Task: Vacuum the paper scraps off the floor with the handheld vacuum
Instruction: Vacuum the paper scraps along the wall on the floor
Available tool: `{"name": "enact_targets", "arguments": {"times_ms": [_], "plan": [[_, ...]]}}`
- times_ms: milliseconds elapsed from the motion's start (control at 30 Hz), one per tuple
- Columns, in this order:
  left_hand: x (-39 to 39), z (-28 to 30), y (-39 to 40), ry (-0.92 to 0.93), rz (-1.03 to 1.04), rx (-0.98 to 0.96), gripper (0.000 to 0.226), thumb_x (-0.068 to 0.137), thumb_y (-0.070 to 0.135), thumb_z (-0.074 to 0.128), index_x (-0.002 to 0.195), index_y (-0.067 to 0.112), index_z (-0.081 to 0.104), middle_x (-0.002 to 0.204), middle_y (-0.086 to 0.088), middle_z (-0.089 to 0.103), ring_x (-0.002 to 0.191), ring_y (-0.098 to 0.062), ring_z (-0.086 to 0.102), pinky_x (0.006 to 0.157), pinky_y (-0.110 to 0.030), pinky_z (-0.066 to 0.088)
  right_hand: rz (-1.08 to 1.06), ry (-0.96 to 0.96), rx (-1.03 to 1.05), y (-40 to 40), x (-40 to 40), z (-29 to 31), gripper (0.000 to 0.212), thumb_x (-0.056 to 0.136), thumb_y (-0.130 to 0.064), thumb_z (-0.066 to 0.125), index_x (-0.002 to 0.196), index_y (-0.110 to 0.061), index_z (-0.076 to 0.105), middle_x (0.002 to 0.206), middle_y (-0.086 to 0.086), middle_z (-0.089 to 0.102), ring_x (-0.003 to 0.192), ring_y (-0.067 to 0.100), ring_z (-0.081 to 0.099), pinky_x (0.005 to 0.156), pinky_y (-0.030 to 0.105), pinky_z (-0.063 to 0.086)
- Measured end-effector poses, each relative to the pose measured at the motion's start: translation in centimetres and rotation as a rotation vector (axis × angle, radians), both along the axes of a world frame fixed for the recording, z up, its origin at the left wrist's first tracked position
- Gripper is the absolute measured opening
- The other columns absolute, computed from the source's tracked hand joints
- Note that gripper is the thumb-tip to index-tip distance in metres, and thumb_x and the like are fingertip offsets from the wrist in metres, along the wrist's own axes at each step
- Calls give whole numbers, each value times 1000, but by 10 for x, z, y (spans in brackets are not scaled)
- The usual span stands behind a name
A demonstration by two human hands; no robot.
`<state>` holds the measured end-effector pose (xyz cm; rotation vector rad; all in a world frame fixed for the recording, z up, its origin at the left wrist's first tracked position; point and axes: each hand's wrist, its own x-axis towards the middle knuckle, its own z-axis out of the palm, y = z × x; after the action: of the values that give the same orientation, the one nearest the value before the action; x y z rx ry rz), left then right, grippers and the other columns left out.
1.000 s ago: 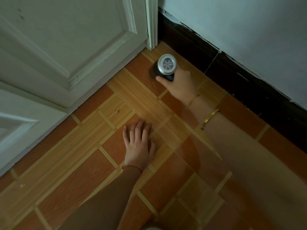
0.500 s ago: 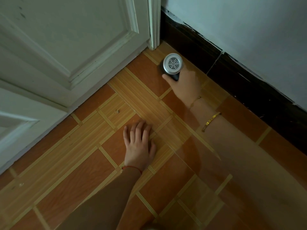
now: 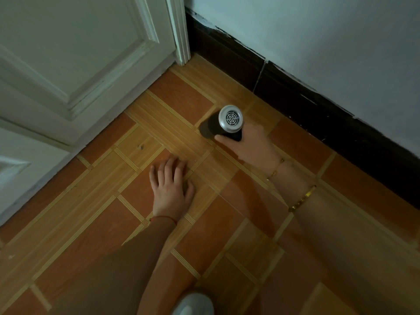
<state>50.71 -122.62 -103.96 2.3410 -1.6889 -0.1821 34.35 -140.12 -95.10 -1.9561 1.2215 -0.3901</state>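
My right hand [image 3: 248, 145] grips the handheld vacuum [image 3: 223, 123], a black cylinder with a silver vented end cap facing the camera. Its nozzle end points down at the orange and tan tiled floor [image 3: 95, 223], a little out from the dark skirting board. My left hand [image 3: 170, 184] lies flat on the floor, palm down and fingers apart, below and left of the vacuum. A small speck [image 3: 141, 147] lies on a tile left of the vacuum. No clear paper scraps show.
A white panelled door [image 3: 68, 53] and its frame [image 3: 180, 30] fill the upper left. A pale wall [image 3: 318, 30] with a black skirting board [image 3: 295, 94] runs along the right. A light shoe tip [image 3: 193, 304] shows at the bottom edge.
My right hand has drawn the vacuum back from the corner by the door frame, toward me along the skirting. My left hand has stayed flat on the floor.
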Motion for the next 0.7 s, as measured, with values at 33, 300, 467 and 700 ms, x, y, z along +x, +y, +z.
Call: {"name": "enact_targets", "arguments": {"times_ms": [33, 300, 467, 700], "plan": [[-1, 0, 0, -1, 2, -3, 53, 94, 39, 47, 141, 14, 46, 147, -11, 43, 141, -33, 35, 121, -60, 13, -46, 5, -23, 3, -9, -1, 55, 81, -46, 73, 125, -16, 58, 107, -3, 69, 92, 8, 66, 76, 19, 53], [-8, -2, -1, -64, 29, 41, 51, 97, 36, 40, 140, 11, 46, 146, -14, 44, 140, -35, 37, 119, -62, 18, -138, -4, 63, 40, -58, 2, 59, 82, -43, 73, 130, -15, 55, 112, 0, 69, 104, 15, 64, 87, 25, 51], [-16, 2, 4, -26, 68, 24, 45, 99, 27, 49, 141, 12, 44, 147, -13, 41, 141, -35, 33, 120, -62, 14, -28, 33, 176, 86, -73, 10, 58, 83, -48, 69, 132, -23, 53, 94, -15, 63, 85, 5, 60, 77, 26, 52], [-37, 14, 18, 0, -115, -25, 43, 98, 21, 41, 140, 10, 45, 140, -15, 48, 131, -38, 45, 118, -61, 23, 0, 12, 240, 139, -98, 16, 59, 85, -48, 68, 137, -28, 49, 126, -9, 62, 112, 7, 57, 92, 22, 47]]}}
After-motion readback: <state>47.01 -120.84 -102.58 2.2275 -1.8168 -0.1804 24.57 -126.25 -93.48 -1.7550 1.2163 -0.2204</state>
